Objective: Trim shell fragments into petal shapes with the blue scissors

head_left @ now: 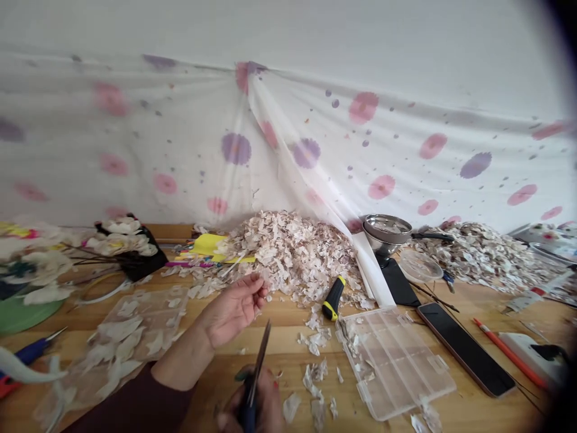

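My left hand [237,310] is lifted over the table in front of a heap of pale, dry petal-like flakes [293,252]. Its thumb and fingers are pinched together; whatever they hold, if anything, is too small to make out against the heap. Low in the picture, my right hand [265,400] grips a pair of scissors [260,361] by dark handles, blades pointing up and away from me and looking nearly closed. Loose flakes [315,382] lie on the wood to the right of the scissors.
A clear compartment box [401,367], a phone [466,349] and a black-and-yellow cutter [333,299] lie to the right. Behind them are a metal strainer [387,227] and another flake heap [487,255]. Leftward are a petal-covered plastic tray [157,307], white flowers [121,240] and pliers [33,352].
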Demonstrator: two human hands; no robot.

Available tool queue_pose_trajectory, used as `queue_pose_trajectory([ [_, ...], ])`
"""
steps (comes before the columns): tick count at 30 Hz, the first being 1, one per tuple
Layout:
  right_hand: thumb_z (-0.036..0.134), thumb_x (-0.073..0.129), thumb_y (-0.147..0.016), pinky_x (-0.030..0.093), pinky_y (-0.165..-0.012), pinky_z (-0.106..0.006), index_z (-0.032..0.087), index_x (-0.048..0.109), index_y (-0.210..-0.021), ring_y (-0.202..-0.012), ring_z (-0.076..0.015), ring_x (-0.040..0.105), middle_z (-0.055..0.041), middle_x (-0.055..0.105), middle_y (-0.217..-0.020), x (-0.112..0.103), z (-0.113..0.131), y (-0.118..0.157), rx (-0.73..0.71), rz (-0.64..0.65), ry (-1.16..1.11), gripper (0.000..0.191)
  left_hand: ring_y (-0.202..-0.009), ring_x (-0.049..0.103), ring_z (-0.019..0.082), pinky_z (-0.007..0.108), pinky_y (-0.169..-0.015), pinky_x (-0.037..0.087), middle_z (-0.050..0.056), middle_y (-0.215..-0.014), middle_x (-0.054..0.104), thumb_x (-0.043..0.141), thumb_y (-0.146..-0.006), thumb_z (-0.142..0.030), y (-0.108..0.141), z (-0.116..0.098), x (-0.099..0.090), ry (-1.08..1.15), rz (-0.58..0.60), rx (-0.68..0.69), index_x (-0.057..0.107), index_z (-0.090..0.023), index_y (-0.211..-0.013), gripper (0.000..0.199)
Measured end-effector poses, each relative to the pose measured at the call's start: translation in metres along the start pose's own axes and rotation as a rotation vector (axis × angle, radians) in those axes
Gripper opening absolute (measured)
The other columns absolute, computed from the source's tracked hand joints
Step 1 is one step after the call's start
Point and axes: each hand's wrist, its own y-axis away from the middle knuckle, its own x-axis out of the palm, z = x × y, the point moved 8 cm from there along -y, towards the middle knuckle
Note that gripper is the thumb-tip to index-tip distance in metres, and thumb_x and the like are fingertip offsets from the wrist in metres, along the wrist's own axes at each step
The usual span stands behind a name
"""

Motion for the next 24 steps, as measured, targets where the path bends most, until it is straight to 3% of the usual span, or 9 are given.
queue_pose_trajectory([
  [3, 0.059, 0.077, -0.062, 0.043, -0.051, -0.027, 0.028, 0.048, -0.105, -0.053, -0.0145, 0.053, 0.004, 0.054, -0.068, -0.01, 0.011, -0.001, -0.106, -0.126, -0.13, 0.06, -0.067, 0.062, 0.01, 0.018, -0.058, 0.049, 0.004, -0.076, 0.066, 0.067, -0.075, -0.003, 0.033, 0.023, -0.018, 0.12, -0.08, -0.095, 0.066, -0.015, -0.074, 0.012],
  [6, 0.049, 0.078, -0.067, 0.044, -0.053, -0.026, 0.026, 0.048, -0.104, -0.056, -0.0142, 0.056, 0.0031, 0.059, -0.071, -0.022, 0.042, -0.001, -0.25, -0.19, -0.162, 0.053, -0.065, 0.062, 0.01, 0.017, -0.057, 0.048, 0.002, -0.072, 0.066, 0.068, -0.076, -0.002, 0.06, 0.047, -0.036, 0.205, -0.17, -0.162, 0.068, -0.014, -0.07, 0.014],
  [11, 0.037, 0.076, -0.072, 0.052, -0.07, -0.033, 0.025, 0.047, -0.105, -0.068, -0.0174, 0.064, 0.0008, 0.067, -0.078, -0.029, 0.075, -0.002, -0.287, -0.208, -0.087, 0.045, -0.075, 0.064, 0.015, 0.02, -0.065, 0.049, 0.006, -0.077, 0.072, 0.073, -0.076, -0.014, 0.079, 0.074, -0.036, 0.166, -0.022, -0.2, 0.072, -0.015, -0.07, 0.006],
  [14, 0.034, 0.077, -0.07, 0.051, -0.061, -0.028, 0.024, 0.049, -0.1, -0.063, -0.0151, 0.063, 0.0031, 0.064, -0.075, -0.033, 0.075, -0.001, -0.296, -0.284, -0.077, 0.042, -0.075, 0.063, 0.013, 0.02, -0.066, 0.047, 0.007, -0.085, 0.075, 0.074, -0.075, -0.016, 0.081, 0.085, -0.039, 0.125, -0.002, -0.215, 0.074, -0.014, -0.074, 0.003],
  [17, 0.032, 0.076, -0.07, 0.048, -0.056, -0.024, 0.024, 0.05, -0.097, -0.058, -0.0124, 0.059, 0.0057, 0.06, -0.07, -0.034, 0.071, -0.001, -0.298, -0.315, -0.062, 0.038, -0.069, 0.061, 0.011, 0.019, -0.063, 0.044, 0.004, -0.077, 0.073, 0.078, -0.07, -0.013, 0.079, 0.091, -0.047, 0.145, -0.046, -0.206, 0.073, -0.015, -0.069, 0.005],
  [24, 0.028, 0.074, -0.071, 0.041, -0.049, -0.021, 0.022, 0.05, -0.102, -0.051, -0.0098, 0.053, 0.0065, 0.059, -0.067, -0.036, 0.064, -0.003, -0.225, -0.273, -0.053, 0.039, -0.064, 0.056, 0.011, 0.021, -0.061, 0.04, 0.001, -0.068, 0.068, 0.082, -0.066, -0.021, 0.078, 0.091, -0.053, 0.141, -0.009, -0.146, 0.072, -0.015, -0.067, 0.012],
])
